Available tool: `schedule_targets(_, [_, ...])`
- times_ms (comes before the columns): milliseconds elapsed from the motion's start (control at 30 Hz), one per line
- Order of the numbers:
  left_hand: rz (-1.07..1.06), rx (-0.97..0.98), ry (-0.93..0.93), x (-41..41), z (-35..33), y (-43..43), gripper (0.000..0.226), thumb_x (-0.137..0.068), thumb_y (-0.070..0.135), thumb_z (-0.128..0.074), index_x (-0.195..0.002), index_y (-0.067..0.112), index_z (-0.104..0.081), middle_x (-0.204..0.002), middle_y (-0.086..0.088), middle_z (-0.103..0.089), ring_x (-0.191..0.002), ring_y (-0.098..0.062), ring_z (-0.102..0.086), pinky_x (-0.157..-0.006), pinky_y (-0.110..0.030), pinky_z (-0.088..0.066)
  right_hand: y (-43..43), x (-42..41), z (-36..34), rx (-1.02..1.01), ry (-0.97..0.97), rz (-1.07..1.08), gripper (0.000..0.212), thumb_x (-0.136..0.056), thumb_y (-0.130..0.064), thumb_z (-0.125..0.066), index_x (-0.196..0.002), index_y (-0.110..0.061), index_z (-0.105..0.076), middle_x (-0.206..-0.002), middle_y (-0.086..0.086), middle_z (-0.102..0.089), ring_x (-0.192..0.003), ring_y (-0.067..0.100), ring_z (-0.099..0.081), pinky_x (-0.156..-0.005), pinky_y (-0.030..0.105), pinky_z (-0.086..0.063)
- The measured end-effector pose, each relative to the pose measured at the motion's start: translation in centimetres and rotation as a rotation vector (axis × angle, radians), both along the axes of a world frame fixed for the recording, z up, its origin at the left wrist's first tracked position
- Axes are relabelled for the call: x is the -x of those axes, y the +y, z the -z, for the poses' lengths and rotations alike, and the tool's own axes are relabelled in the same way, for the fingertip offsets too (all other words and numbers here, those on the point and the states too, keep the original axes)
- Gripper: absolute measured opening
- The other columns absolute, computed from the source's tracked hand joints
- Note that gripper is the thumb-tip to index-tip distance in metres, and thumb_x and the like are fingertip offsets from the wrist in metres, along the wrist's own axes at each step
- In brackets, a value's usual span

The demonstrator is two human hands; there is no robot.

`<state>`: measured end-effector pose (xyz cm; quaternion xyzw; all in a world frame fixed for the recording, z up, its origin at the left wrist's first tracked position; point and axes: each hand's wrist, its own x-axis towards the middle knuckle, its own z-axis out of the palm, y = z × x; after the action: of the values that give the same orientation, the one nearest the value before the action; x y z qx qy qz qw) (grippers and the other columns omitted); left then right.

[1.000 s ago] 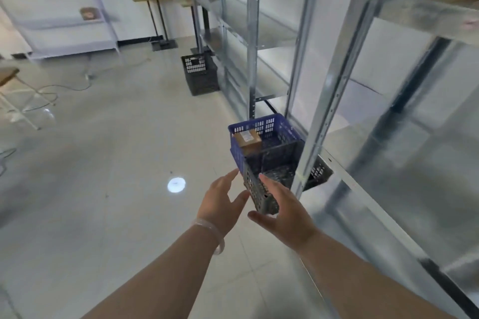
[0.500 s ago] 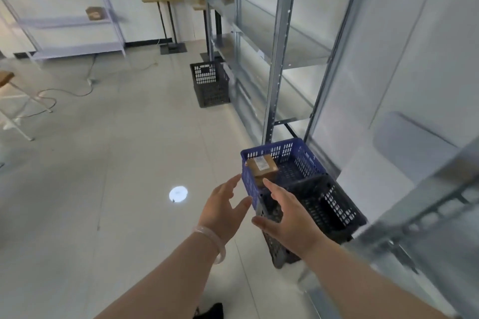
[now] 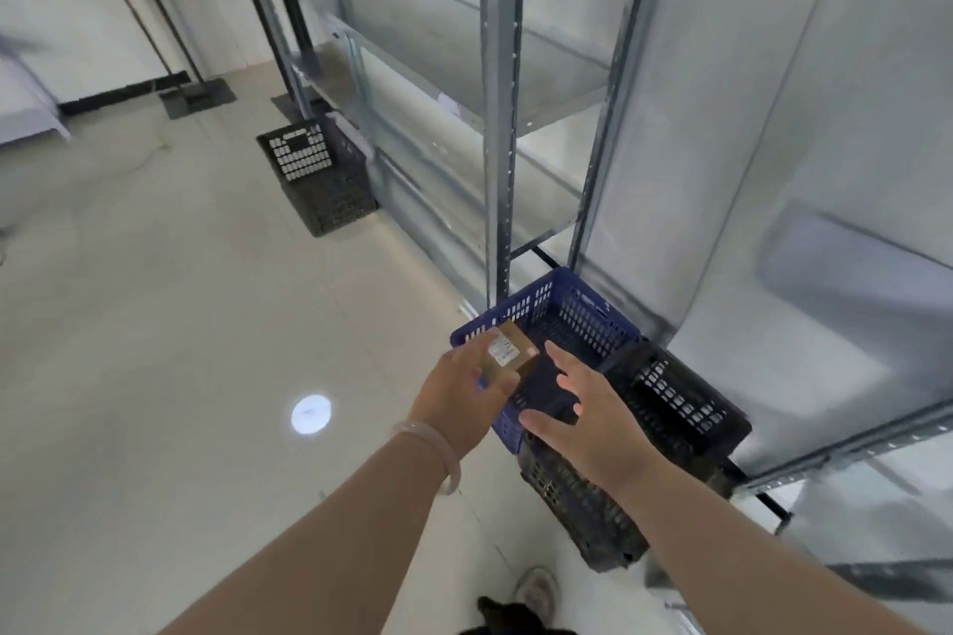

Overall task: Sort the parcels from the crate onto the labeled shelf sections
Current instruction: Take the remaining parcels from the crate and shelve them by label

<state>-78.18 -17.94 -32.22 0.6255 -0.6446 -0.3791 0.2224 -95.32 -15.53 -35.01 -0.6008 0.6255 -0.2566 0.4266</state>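
a small brown parcel [image 3: 508, 356] is pinched by the left hand [image 3: 459, 400] over the blue crate [image 3: 562, 325]; right hand [image 3: 593, 420] fingers are spread; shelving is judged unfinished.

White label [image 3: 503, 351] with dark print on the brown parcel [image 3: 511, 357]; too small to read; small tag [image 3: 449, 104] on a shelf edge [image 3: 412, 83], also illegible.

Small brown cardboard parcel [image 3: 508, 357] w/ white label, tilted, gripped at blue crate's [image 3: 577, 320] near-left rim. Crate, perforated plastic, sits atop black crate [image 3: 665, 407] beside metal shelf unit [image 3: 497, 119], shelves bare.
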Motion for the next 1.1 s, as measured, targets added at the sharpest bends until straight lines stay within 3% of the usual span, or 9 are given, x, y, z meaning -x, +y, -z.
schedule_targets(167, [0.025,-0.034,-0.018,0.6,1.6,-9.1,0.051,-0.096,0.031,-0.058,-0.144,0.028,-0.042,-0.122,0.008,-0.052,-0.103,-0.008,-0.05,-0.084,-0.015,-0.039,-8.3,0.8,3.3,-0.04,-0.024,0.075,0.081,-0.083,-0.039,-0.073,-0.15,-0.033,-0.026,-0.147,-0.01,-0.035,-0.137,0.009,-0.034,-0.112,0.029,-0.032])
schedule_targets(267, [0.076,-0.065,-0.043,1.4,1.9,-13.8,0.043,-0.097,0.028,-0.058,-0.137,0.033,-0.045,-0.109,0.015,-0.047,-0.101,-0.006,-0.05,-0.067,-0.004,-0.037,-12.9,1.3,4.5,-0.082,-0.068,0.113,0.081,-0.084,-0.037,-0.072,-0.15,-0.033,-0.026,-0.144,-0.012,-0.035,-0.138,0.011,-0.033,-0.111,0.028,-0.033])
schedule_targets(400, [0.08,-0.099,-0.033,2.6,3.3,-20.7,0.034,-0.098,0.022,-0.056,-0.115,0.045,-0.038,-0.095,0.028,-0.046,-0.093,-0.004,-0.051,-0.061,-0.003,-0.038,-19.0,2.2,5.4,-0.123,-0.089,0.187,0.082,-0.083,-0.039,-0.073,-0.149,-0.038,-0.025,-0.148,-0.011,-0.033,-0.138,0.011,-0.033,-0.114,0.037,-0.034])
schedule_targets(500, [0.108,-0.159,-0.025,3.3,5.2,-24.7,0.034,-0.098,0.018,-0.057,-0.113,0.043,-0.04,-0.087,0.034,-0.044,-0.076,0.013,-0.05,-0.058,0.003,-0.038,-22.4,3.3,6.8,-0.133,-0.102,0.259,0.083,-0.081,-0.043,-0.074,-0.149,-0.041,-0.025,-0.15,-0.014,-0.033,-0.137,0.009,-0.034,-0.114,0.039,-0.034])
schedule_targets(600, [0.164,-0.202,-0.018,3.4,7.8,-29.2,0.032,-0.098,0.016,-0.056,-0.118,0.038,-0.044,-0.087,0.032,-0.044,-0.075,0.015,-0.046,-0.057,0.004,-0.036,-24.6,4.1,9.0,-0.182,-0.066,0.364,0.082,-0.083,-0.043,-0.072,-0.149,-0.039,-0.024,-0.152,-0.011,-0.031,-0.138,0.01,-0.034,-0.114,0.04,-0.033])
schedule_targets(767, [0.319,-0.256,-0.061,2.3,13.4,-37.1,0.04,-0.098,0.017,-0.056,-0.136,0.024,-0.049,-0.091,0.03,-0.043,-0.081,0.009,-0.048,-0.06,0.003,-0.037,-28.6,2.5,14.0,-0.322,-0.032,0.584,0.08,-0.085,-0.042,-0.07,-0.15,-0.037,-0.025,-0.154,-0.006,-0.031,-0.139,0.013,-0.034,-0.114,0.036,-0.033])
schedule_targets(900, [0.395,-0.318,-0.094,2.0,19.1,-43.0,0.047,-0.098,0.022,-0.057,-0.143,0.023,-0.044,-0.103,0.022,-0.045,-0.103,-0.005,-0.05,-0.077,-0.007,-0.036,-31.5,-0.7,18.8,-0.42,-0.093,0.732,0.079,-0.086,-0.039,-0.07,-0.15,-0.04,-0.025,-0.153,-0.009,-0.032,-0.139,0.011,-0.034,-0.113,0.036,-0.035])
schedule_targets(1000, [0.433,-0.395,-0.102,2.7,24.8,-45.2,0.049,-0.098,0.021,-0.057,-0.145,0.022,-0.043,-0.106,0.023,-0.046,-0.097,0.001,-0.046,-0.07,-0.001,-0.036,-33.1,-2.1,24.0,-0.495,-0.133,0.771,0.079,-0.086,-0.04,-0.07,-0.15,-0.042,-0.023,-0.154,-0.01,-0.03,-0.139,0.011,-0.034,-0.112,0.039,-0.036])
schedule_targets(1100, [0.472,-0.446,-0.131,3.6,31.7,-46.1,0.05,-0.098,0.023,-0.057,-0.145,0.024,-0.043,-0.125,0.012,-0.054,-0.103,0.001,-0.047,-0.088,-0.013,-0.039,-33.7,-1.7,30.4,-0.606,-0.136,0.782,0.078,-0.089,-0.042,-0.065,-0.151,-0.041,-0.019,-0.155,-0.009,-0.028,-0.139,0.015,-0.033,-0.112,0.038,-0.035])
